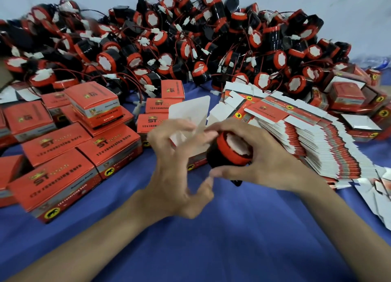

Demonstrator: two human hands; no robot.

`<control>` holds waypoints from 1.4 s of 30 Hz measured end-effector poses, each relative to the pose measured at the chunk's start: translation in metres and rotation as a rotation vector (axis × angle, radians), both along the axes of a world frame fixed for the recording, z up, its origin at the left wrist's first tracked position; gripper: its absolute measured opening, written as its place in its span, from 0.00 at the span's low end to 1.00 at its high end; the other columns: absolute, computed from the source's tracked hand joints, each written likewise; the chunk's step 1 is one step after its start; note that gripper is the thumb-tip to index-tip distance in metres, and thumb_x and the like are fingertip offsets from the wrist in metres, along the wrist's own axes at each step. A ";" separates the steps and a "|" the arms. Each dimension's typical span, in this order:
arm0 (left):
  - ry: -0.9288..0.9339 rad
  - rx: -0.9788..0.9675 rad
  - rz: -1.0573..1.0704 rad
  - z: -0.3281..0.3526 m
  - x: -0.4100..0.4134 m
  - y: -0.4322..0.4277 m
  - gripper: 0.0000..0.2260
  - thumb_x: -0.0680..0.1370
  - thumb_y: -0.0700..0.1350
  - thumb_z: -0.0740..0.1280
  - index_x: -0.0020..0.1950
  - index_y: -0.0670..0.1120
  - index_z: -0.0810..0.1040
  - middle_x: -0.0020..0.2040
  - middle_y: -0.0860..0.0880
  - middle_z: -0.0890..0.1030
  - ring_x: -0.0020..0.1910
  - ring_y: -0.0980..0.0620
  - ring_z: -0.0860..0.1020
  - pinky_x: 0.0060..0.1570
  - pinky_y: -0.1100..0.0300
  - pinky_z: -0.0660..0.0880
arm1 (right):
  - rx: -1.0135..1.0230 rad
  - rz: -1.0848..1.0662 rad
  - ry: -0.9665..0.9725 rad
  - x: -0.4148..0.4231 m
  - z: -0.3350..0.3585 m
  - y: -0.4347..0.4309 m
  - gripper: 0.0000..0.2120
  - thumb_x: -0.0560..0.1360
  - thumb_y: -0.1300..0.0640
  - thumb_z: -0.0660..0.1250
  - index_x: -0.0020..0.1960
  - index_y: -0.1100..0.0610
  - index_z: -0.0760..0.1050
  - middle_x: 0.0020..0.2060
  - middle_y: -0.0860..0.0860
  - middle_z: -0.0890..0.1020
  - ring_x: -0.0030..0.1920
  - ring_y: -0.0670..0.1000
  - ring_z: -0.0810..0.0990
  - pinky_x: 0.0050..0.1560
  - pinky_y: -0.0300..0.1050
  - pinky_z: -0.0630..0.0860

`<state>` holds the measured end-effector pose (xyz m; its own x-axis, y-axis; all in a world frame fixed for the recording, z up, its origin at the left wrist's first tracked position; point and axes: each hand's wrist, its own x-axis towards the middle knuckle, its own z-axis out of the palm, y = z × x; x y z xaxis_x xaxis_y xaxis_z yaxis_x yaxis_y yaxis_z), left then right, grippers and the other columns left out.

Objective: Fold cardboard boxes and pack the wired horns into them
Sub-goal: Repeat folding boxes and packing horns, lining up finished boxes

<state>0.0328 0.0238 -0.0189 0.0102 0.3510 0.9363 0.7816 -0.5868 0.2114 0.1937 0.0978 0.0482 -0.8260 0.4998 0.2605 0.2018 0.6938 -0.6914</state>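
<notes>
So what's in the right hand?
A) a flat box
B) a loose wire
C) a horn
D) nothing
C: the right hand grips a red-rimmed black horn, next to the open box that the left hand holds.

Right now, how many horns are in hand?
1 horn: the right hand grips it at the mouth of the open box, which the left hand holds. Loose horns pile behind; some hidden.

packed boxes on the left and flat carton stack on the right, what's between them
Head view: the left hand holding an open box, the right hand gripping a horn, blue cloth below.
</notes>
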 end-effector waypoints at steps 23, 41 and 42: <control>-0.565 -0.556 -0.130 0.001 -0.027 0.016 0.13 0.73 0.37 0.57 0.52 0.52 0.64 0.44 0.54 0.74 0.41 0.62 0.74 0.39 0.63 0.74 | 0.751 0.111 -0.154 -0.046 -0.004 0.023 0.27 0.71 0.59 0.74 0.67 0.64 0.71 0.66 0.58 0.73 0.65 0.59 0.71 0.57 0.60 0.72; -0.505 -0.624 -0.243 -0.002 -0.027 0.014 0.19 0.70 0.35 0.64 0.54 0.50 0.62 0.49 0.63 0.74 0.49 0.64 0.75 0.44 0.64 0.75 | 0.755 0.067 -0.472 -0.043 0.014 0.015 0.33 0.73 0.58 0.70 0.74 0.47 0.60 0.65 0.50 0.64 0.62 0.53 0.65 0.49 0.47 0.74; -0.506 -0.617 -0.237 -0.002 -0.027 0.014 0.19 0.70 0.35 0.63 0.54 0.49 0.61 0.48 0.58 0.73 0.46 0.63 0.74 0.44 0.59 0.74 | 0.790 0.060 -0.496 -0.043 0.012 0.014 0.32 0.74 0.57 0.69 0.74 0.48 0.59 0.65 0.49 0.64 0.61 0.52 0.67 0.44 0.45 0.72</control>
<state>0.0060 0.0378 -0.0209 -0.2217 0.8443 0.4879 0.3764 -0.3875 0.8415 0.1503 0.1113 0.0603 -0.9525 0.2811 0.1172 0.2962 0.9447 0.1407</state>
